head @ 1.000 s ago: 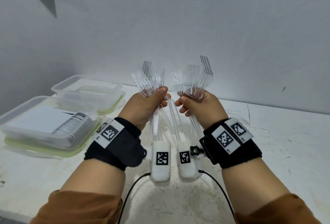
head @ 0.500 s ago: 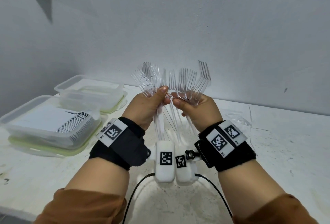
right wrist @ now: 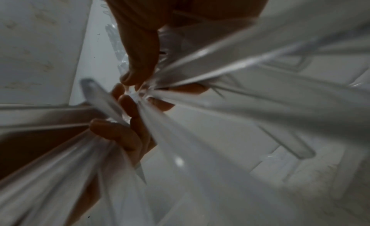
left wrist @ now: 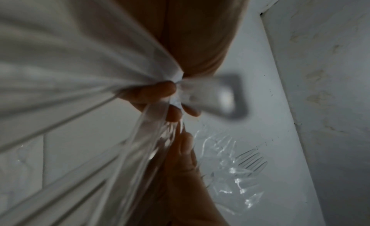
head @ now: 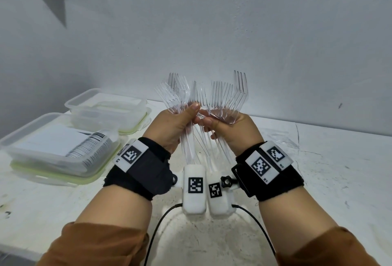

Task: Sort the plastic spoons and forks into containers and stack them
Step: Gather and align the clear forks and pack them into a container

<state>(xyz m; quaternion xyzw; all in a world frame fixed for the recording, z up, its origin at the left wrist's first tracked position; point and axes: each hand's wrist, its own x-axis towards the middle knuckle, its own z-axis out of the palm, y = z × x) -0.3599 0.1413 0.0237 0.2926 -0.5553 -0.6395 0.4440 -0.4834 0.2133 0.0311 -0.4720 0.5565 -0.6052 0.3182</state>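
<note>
My left hand (head: 176, 123) grips a bundle of clear plastic forks (head: 176, 93), tines up, handles hanging down past the wrist. Right beside it my right hand (head: 229, 127) grips a second bundle of clear forks (head: 229, 98), also tines up. The two hands touch at the thumbs and the bundles meet above the table. In the left wrist view blurred fork handles (left wrist: 84, 68) fan out from my fingers (left wrist: 158, 91). In the right wrist view fork handles (right wrist: 240, 103) spread in front of my fingers (right wrist: 118, 133).
Two clear lidded containers stand at the left: a near one (head: 57, 151) with a barcode label and a far one (head: 106, 110). A few clear forks (head: 282, 138) lie on the white table (head: 339, 170) at the right, by the wall.
My hands have come together: the gap between the two fork bundles has closed and the bundles now meet. Both hands have also risen slightly.
</note>
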